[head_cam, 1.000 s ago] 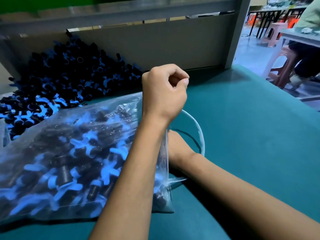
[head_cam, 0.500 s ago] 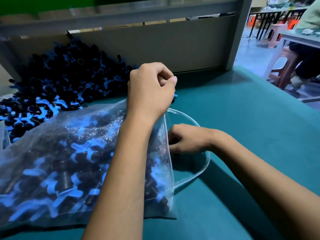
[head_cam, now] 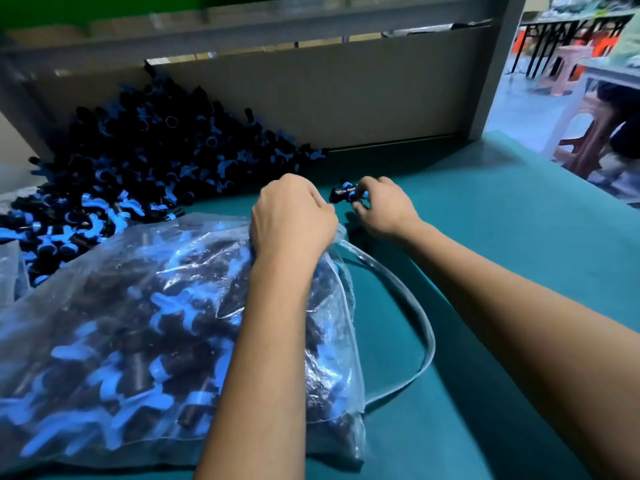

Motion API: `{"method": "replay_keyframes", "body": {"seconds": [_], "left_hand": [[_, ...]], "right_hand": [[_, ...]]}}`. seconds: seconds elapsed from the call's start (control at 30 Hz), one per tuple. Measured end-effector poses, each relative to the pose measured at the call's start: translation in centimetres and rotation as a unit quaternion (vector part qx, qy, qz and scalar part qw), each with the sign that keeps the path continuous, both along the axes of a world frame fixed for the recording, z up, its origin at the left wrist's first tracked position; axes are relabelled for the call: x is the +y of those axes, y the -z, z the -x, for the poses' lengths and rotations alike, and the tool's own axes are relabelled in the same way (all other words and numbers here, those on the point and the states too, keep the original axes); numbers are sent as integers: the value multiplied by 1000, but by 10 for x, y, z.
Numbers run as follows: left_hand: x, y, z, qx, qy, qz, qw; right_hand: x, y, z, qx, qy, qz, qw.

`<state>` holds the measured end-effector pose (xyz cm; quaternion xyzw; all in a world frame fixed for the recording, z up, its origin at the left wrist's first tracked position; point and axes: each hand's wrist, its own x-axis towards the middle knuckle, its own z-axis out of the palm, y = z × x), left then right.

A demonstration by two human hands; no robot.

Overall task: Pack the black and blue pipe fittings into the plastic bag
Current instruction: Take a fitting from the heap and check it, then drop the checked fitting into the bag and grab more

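Left hand (head_cam: 292, 216) fingers grip crinkly clear bag (head_cam: 138, 323); right hand (head_cam: 384, 211) fingers pinch black-blue fitting (head_cam: 343, 192).

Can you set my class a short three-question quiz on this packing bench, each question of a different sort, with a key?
1. True or false: the plastic bag already holds many fittings.
2. Which hand grips a single fitting? A left, B right.
3. Fill in: the loose pile of fittings lies on the ___ side of the green table.

Key: 1 true; 2 B, the right hand, while the left hand holds the bag's mouth; 3 left.
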<state>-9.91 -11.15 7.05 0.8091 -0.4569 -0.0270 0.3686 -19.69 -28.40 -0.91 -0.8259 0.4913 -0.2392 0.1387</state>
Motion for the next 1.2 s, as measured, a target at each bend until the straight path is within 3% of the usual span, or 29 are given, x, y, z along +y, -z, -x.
{"method": "replay_keyframes", "body": {"seconds": [0.1,0.2,0.43,0.63,0.83,0.9,0.97,1.07,1.2], "left_hand": [[-1,5,1,1,9,-5,1000],[-2,9,0,26,17,14,999],[-3,9,-1,71,25,49,996],[-2,10,0,69,21,63,995],[-4,11,-4,93,36,106,989],[-6,13,-7,103,44,120,986],[-7,16,-11,112,45,131,984],[-10,17,-13,138,52,137,980],[-10,17,-8,244,123,108,956]], "right_hand": [[-14,12,-12,124,-60,-20,990],[-12,13,-18,111,-64,28,991],[10,19,9,36,55,68,995],[5,8,-9,166,-40,26,985],[-6,4,-14,128,-1,35,991],[-5,6,-4,61,21,17,998],[0,5,8,-113,23,-27,993],[28,-10,26,-427,-39,-122,895],[62,-34,40,-561,-173,-196,786]]}}
